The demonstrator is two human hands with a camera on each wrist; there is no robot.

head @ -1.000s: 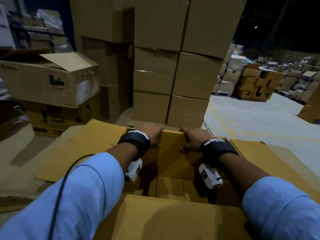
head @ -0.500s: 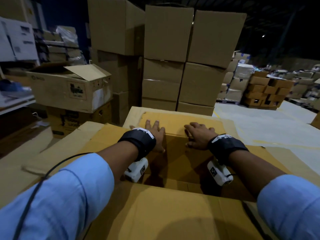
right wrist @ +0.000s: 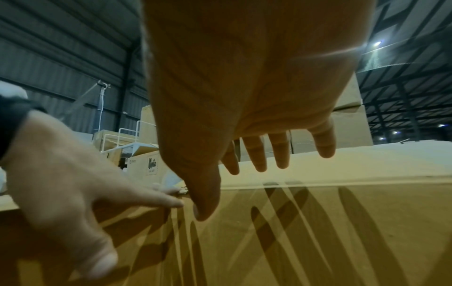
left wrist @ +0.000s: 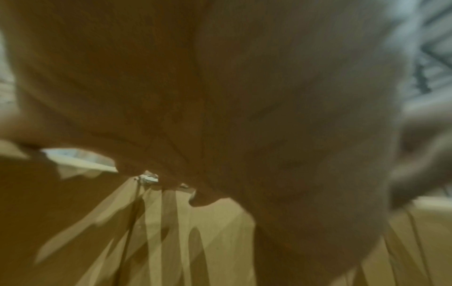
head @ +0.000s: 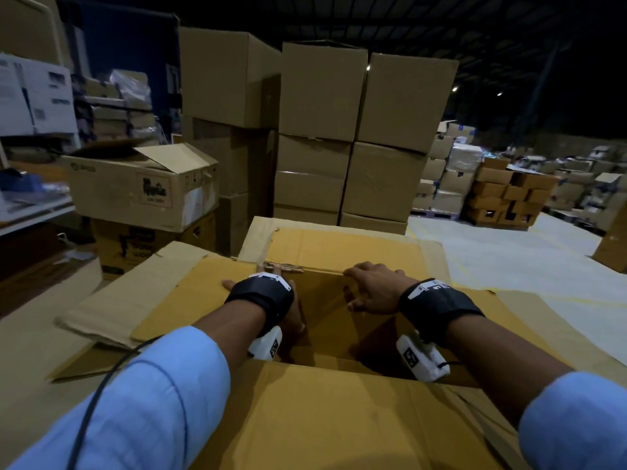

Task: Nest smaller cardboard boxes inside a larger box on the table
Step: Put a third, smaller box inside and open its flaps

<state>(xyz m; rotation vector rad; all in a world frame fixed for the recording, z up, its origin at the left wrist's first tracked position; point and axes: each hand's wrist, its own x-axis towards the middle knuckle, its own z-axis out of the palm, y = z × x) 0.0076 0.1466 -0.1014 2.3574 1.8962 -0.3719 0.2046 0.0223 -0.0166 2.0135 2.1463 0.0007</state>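
Observation:
A large yellow-brown cardboard box (head: pixel 322 418) stands open in front of me, its flaps spread outward. My left hand (head: pixel 271 293) rests at the far left corner with its fingers spread on the cardboard. My right hand (head: pixel 373 290) lies over the fold of the far flap (head: pixel 339 245), fingers straight and thumb on the inner wall. In the right wrist view the right hand (right wrist: pixel 244 77) reaches over the far flap (right wrist: pixel 342 166), and the left hand (right wrist: pixel 61 164) is beside it. The left wrist view is blurred: my left hand (left wrist: pixel 220 96) fills it above the box wall (left wrist: pixel 195 241). The box's inside is dark.
Tall stacks of brown cartons (head: pixel 356 130) rise right behind the box. An open printed carton (head: pixel 142 188) sits on others at the left. Pallets of boxes (head: pixel 502 198) stand on the grey floor (head: pixel 509 259) at the right. A black cable (head: pixel 95 401) runs along my left sleeve.
The far flap has folded outward and lies flatter. Both hands came off it back to its fold line, and my left hand shifted left to the corner. My view has lifted.

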